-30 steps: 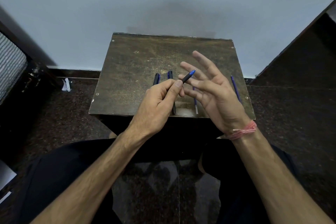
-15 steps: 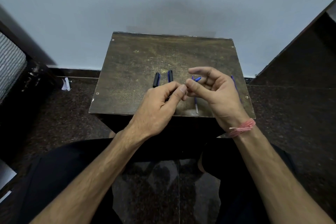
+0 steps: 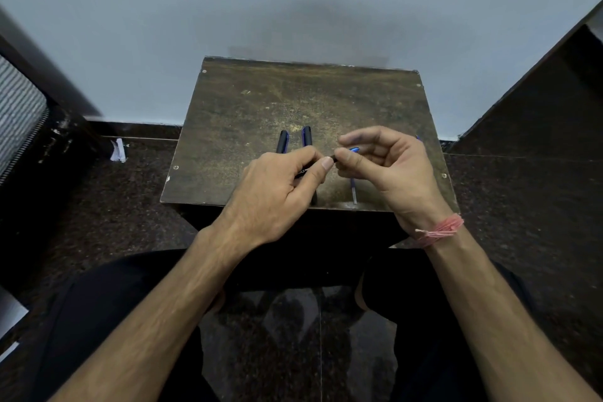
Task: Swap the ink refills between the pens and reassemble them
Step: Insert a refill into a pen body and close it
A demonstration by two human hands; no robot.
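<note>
My left hand grips a black pen barrel above the near edge of the small worn table. My right hand pinches the barrel's blue tip piece between thumb and forefinger, right against my left thumb. Two dark pen parts lie side by side on the table behind my left hand. A thin blue refill rests on the table under my right hand, pointing at the near edge. Another blue refill barely shows behind my right hand.
The table stands against a pale wall. Dark speckled floor lies on both sides. A dark cabinet stands at the right, a ribbed grey object at the left, and a scrap of white paper lies on the floor.
My right hand, spread wide a second ago, has closed its thumb and forefinger on the blue tip of the pen that my left hand holds. The left hand has stayed put.
</note>
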